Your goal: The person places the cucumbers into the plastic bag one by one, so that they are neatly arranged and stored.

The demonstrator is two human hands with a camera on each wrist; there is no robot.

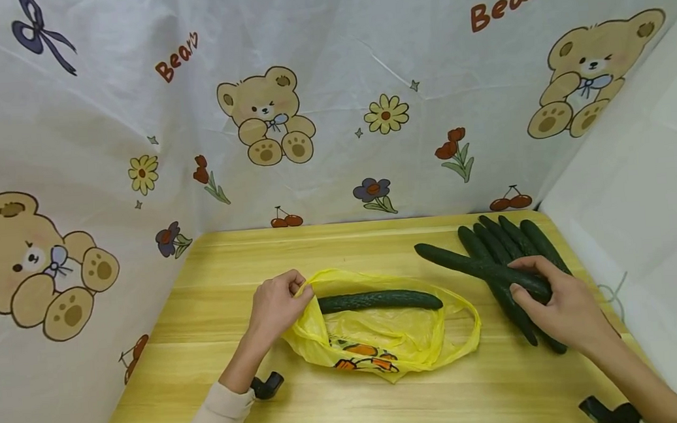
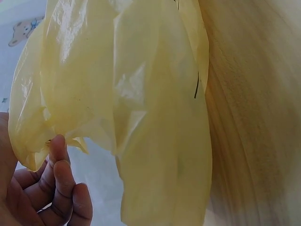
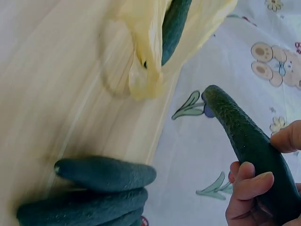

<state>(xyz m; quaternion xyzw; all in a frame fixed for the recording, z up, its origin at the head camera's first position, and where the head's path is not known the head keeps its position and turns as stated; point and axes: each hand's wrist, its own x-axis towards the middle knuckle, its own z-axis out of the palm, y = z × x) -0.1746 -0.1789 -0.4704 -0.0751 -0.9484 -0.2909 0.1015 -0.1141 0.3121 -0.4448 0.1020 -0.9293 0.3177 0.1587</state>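
A yellow plastic bag point(image 1: 384, 359) lies spread on the wooden table, its mouth facing up. My left hand point(image 1: 278, 302) pinches the bag's left edge; in the left wrist view the fingers point(image 2: 63, 179) grip the thin film. One dark green cucumber point(image 1: 380, 300) lies lengthwise inside the bag. With my right hand point(image 1: 563, 300) I hold another cucumber point(image 1: 460, 262) by its right end, its far end pointing left toward the bag. Beneath and behind it, several cucumbers point(image 1: 538, 240) lie side by side at the table's right. The right wrist view shows the held cucumber point(image 3: 244, 132) raised off the table.
The wooden table point(image 1: 217, 331) meets a white printed cloth point(image 1: 336, 172) with bears and flowers at the back and left. A plain white wall point(image 1: 624, 172) stands on the right. Black wrist-camera parts point(image 1: 268, 385) show by both wrists.
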